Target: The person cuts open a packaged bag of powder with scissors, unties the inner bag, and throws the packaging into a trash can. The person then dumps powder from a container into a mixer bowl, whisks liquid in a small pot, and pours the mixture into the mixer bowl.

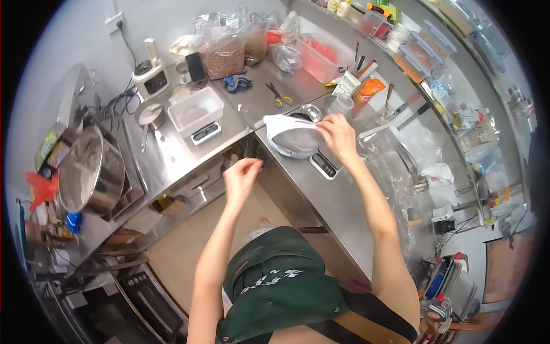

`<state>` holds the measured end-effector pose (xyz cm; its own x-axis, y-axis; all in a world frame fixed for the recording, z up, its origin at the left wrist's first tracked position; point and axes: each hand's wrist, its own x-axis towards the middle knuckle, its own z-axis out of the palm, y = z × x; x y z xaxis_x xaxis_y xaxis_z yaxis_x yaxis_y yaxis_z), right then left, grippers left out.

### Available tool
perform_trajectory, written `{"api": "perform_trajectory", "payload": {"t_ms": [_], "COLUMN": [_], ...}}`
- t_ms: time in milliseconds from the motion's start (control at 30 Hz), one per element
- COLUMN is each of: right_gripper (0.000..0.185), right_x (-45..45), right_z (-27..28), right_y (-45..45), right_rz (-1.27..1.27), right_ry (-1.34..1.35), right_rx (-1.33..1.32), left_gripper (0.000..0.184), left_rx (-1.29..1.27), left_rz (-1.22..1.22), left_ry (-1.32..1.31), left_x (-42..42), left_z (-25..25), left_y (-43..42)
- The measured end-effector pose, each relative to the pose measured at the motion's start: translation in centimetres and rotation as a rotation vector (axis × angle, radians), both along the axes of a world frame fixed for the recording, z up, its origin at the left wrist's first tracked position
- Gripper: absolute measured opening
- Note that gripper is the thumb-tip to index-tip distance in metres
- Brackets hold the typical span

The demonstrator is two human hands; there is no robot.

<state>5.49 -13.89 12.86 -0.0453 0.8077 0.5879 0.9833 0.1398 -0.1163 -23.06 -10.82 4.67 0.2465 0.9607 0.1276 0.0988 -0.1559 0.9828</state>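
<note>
My right hand (338,136) is closed on the rim of a white plastic bag (279,127). The bag's mouth gapes, and something greyish shows inside that I cannot make out. It sits over a small digital kitchen scale (325,164), whose dark display panel shows at the near side. My left hand (243,175) hangs apart from the bag, in front of the counter corner, with its fingertips pinched together. Whether anything is between those fingertips is too small to tell. Just behind the bag are a clear plastic cup (340,105) and a shiny metal bowl (311,112).
Left of the corner, a white plastic tub (196,110) rests on another scale (205,133), beside a saucepan (150,116). A large steel mixing bowl (91,171) stands farther left. Scissors (279,96), filled bags and a pink bin (324,56) line the back. Ovens (134,298) are below left.
</note>
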Motion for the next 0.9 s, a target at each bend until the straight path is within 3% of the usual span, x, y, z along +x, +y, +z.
{"api": "perform_trajectory", "payload": {"t_ms": [33,167,200,267,433,533,633,733,800,900], "right_gripper": [0.015,0.017,0.017,0.017,0.025,0.025,0.022,0.021,0.021,0.017], "right_x": [0.5,1.7,2.3,3.3,5.5,5.7,6.4,6.6,6.4,7.1], "right_z": [0.1,0.3,-0.4,-0.9,-1.6,0.2,0.4,-1.0,-1.0,0.0], "right_y": [1.4,4.8,5.6,6.8,8.3,8.7,8.8,9.0,9.4,10.3], "right_rz": [0.067,0.109,0.136,0.122,0.209,0.041,0.024,-0.039,-0.106,-0.173], "right_ry": [-0.002,0.094,0.120,0.440,1.060,1.150,1.175,1.531,1.600,1.513], "right_rx": [-0.051,-0.467,-0.447,-0.595,-0.777,-0.906,-0.909,-0.782,-0.667,-0.536], "left_gripper": [0.020,0.027,0.027,0.028,0.022,0.016,0.013,0.010,0.009,0.008], "left_rx": [-0.185,-0.686,-0.665,-0.622,-0.686,-0.761,-0.826,-0.828,-0.804,-0.817], "left_rz": [-0.128,-0.449,-0.390,-0.278,-0.303,-0.331,-0.393,-0.467,-0.525,-0.502], "left_ry": [-0.024,-0.250,-0.318,-0.451,-0.492,-0.470,-0.457,-0.441,-0.451,-0.671], "left_x": [2.9,11.4,12.5,14.0,15.9,17.0,17.4,17.3,16.7,15.1], "left_z": [2.2,-1.5,-1.6,-1.7,0.8,1.2,1.4,1.5,1.5,1.9], "left_y": [1.2,4.8,5.2,5.9,9.5,11.0,12.2,13.1,13.3,12.2]}}
